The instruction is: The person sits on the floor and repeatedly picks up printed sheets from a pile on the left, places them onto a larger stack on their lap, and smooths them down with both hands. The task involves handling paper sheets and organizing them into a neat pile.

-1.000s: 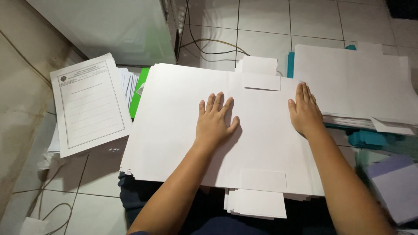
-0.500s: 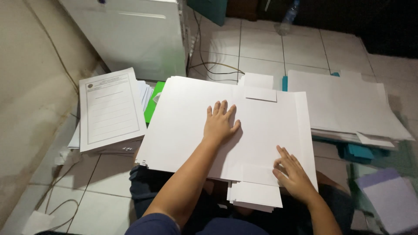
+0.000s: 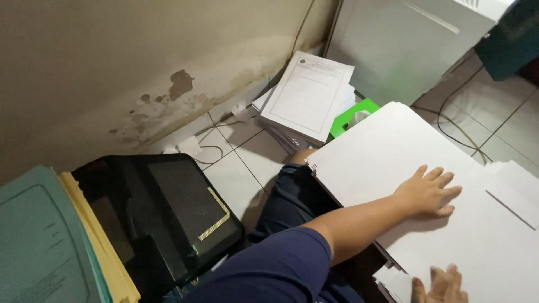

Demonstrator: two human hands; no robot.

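Note:
My left hand (image 3: 428, 192) lies flat, fingers spread, on top of a large stack of white card sheets (image 3: 387, 151) resting over my lap. At the bottom edge of the view, only the fingers of my right hand (image 3: 443, 285) show, resting on the near part of the same white stack. Neither hand grips anything. A smaller white flap (image 3: 514, 196) lies on the sheets just right of my left hand.
A pile of printed forms (image 3: 307, 96) lies on the tiled floor by the stained wall, next to a green object (image 3: 351, 116). A black device with a glass lid (image 3: 168, 213) sits at my left, beside teal and yellow folders (image 3: 50, 241). Cables run near a white cabinet (image 3: 415, 39).
The view has swung left, bringing the wall, black device and folders into sight. My left hand stays flat on the sheets; my right hand sits at the near edge, mostly out of frame.

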